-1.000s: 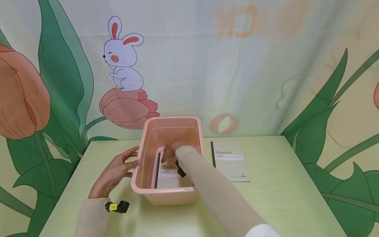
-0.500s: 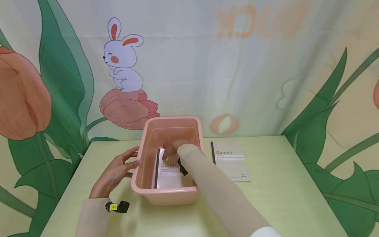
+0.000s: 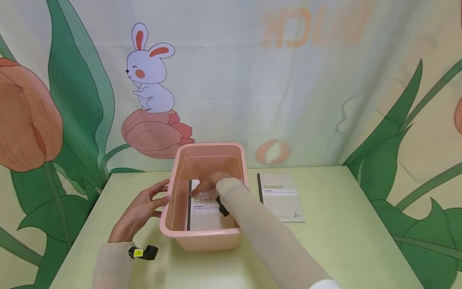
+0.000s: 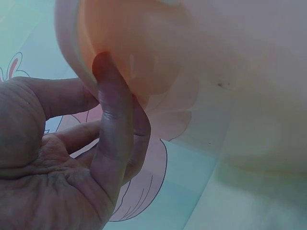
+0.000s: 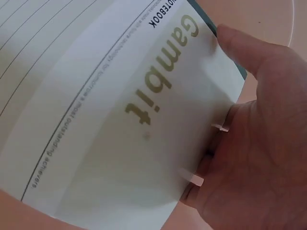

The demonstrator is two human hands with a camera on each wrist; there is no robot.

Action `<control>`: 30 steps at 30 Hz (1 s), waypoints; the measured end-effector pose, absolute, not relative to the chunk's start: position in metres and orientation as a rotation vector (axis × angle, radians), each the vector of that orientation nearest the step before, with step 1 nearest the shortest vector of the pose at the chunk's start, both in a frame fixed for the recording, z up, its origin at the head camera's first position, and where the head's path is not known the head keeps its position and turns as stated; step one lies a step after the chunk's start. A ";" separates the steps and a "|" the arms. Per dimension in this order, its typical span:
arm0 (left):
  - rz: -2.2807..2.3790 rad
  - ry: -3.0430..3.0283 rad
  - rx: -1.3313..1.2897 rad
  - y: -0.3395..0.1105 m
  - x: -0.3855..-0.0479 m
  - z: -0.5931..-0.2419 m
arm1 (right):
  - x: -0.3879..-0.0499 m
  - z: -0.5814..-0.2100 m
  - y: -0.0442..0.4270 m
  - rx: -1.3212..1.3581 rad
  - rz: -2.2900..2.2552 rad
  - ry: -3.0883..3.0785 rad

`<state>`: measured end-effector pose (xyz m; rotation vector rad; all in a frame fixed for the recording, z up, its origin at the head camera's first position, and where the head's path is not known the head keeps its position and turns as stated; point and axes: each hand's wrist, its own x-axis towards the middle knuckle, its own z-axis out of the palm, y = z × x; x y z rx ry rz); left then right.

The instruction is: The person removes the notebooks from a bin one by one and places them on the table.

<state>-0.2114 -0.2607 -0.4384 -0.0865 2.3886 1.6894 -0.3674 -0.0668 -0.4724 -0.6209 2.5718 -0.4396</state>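
Note:
A pink plastic basin (image 3: 202, 232) stands on the table. At its left rim my left hand (image 3: 138, 210) holds on; the left wrist view shows the fingers (image 4: 115, 124) bent at the basin's edge. Inside the basin lies a pale notebook (image 3: 209, 216) with a dark spine and "Gambit" on its cover. My right hand (image 3: 209, 182) reaches in and grips the notebook's far edge. Seen from the right wrist, the thumb (image 5: 240, 45) is near the spine and the other fingers go beneath the cover, partly hidden. The notebook's lower end is hidden behind the basin's front wall.
A second, similar "Gambit" notebook (image 3: 279, 196) lies flat on the pale green table (image 3: 332, 241), right of the basin. Behind the table hangs a curtain (image 3: 223, 80) printed with a rabbit and tulips. The basin's back is close to it.
The notebook in the basin has risen a little at its far end and shifted slightly left. My right thumb has moved left to the spine. My left hand stays at the rim.

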 end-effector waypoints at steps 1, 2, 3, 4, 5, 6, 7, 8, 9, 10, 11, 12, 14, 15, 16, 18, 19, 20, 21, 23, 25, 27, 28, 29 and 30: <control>1.687 2.387 -0.082 -0.260 -0.212 -0.438 | -0.368 -0.473 -0.067 -0.694 -0.431 2.598; 1.687 2.386 -0.076 -0.260 -0.212 -0.438 | -0.368 -0.472 -0.066 -0.713 -0.427 2.603; 1.685 2.384 -0.072 -0.260 -0.213 -0.438 | -0.366 -0.471 -0.065 -0.681 -0.443 2.600; 1.682 2.385 -0.071 -0.260 -0.213 -0.437 | -0.361 -0.465 -0.062 -0.643 -0.460 2.599; 1.680 2.385 -0.071 -0.260 -0.213 -0.437 | -0.360 -0.464 -0.061 -0.615 -0.483 2.595; 1.680 2.385 -0.072 -0.260 -0.213 -0.437 | -0.358 -0.462 -0.059 -0.587 -0.505 2.599; 1.679 2.384 -0.074 -0.260 -0.213 -0.437 | -0.350 -0.452 -0.056 -0.520 -0.530 2.611; 1.679 2.382 -0.076 -0.260 -0.213 -0.436 | -0.348 -0.449 -0.054 -0.447 -0.566 2.613; 1.678 2.380 -0.078 -0.260 -0.213 -0.436 | -0.348 -0.447 -0.053 -0.450 -0.592 2.627; 1.680 2.377 -0.078 -0.259 -0.213 -0.436 | -0.347 -0.444 -0.052 -0.474 -0.600 2.658; 1.682 2.375 -0.077 -0.259 -0.213 -0.436 | -0.347 -0.440 -0.051 -0.482 -0.619 2.672; 1.683 2.375 -0.076 -0.259 -0.213 -0.436 | -0.347 -0.436 -0.049 -0.493 -0.630 2.696; 1.688 2.377 -0.074 -0.260 -0.212 -0.436 | -0.346 -0.427 -0.048 -0.545 -0.631 2.739; 1.692 2.378 -0.072 -0.260 -0.212 -0.437 | -0.346 -0.423 -0.048 -0.576 -0.617 2.767; 1.695 2.380 -0.071 -0.260 -0.212 -0.437 | -0.347 -0.419 -0.048 -0.587 -0.628 2.788; 1.695 2.389 -0.076 -0.260 -0.211 -0.437 | -0.348 -0.413 -0.048 -0.624 -0.648 2.836; 1.696 2.392 -0.079 -0.260 -0.211 -0.437 | -0.347 -0.409 -0.048 -0.652 -0.646 2.865; 1.696 2.393 -0.083 -0.260 -0.211 -0.437 | -0.348 -0.407 -0.048 -0.661 -0.647 2.895; 1.696 2.395 -0.085 -0.260 -0.211 -0.437 | -0.347 -0.404 -0.048 -0.668 -0.649 2.920; 1.694 2.399 -0.094 -0.259 -0.211 -0.438 | -0.346 -0.397 -0.048 -0.657 -0.636 2.958; 1.696 2.394 -0.096 -0.258 -0.211 -0.438 | -0.342 -0.388 -0.048 -0.670 -0.576 2.996; 1.695 2.389 -0.090 -0.258 -0.211 -0.438 | -0.339 -0.379 -0.050 -0.694 -0.525 3.033; 1.694 2.388 -0.085 -0.258 -0.211 -0.438 | -0.337 -0.374 -0.051 -0.711 -0.495 3.057; 1.693 2.388 -0.080 -0.259 -0.211 -0.438 | -0.335 -0.370 -0.052 -0.732 -0.464 3.084; 1.689 2.391 -0.079 -0.260 -0.210 -0.438 | -0.333 -0.365 -0.054 -0.759 -0.447 3.119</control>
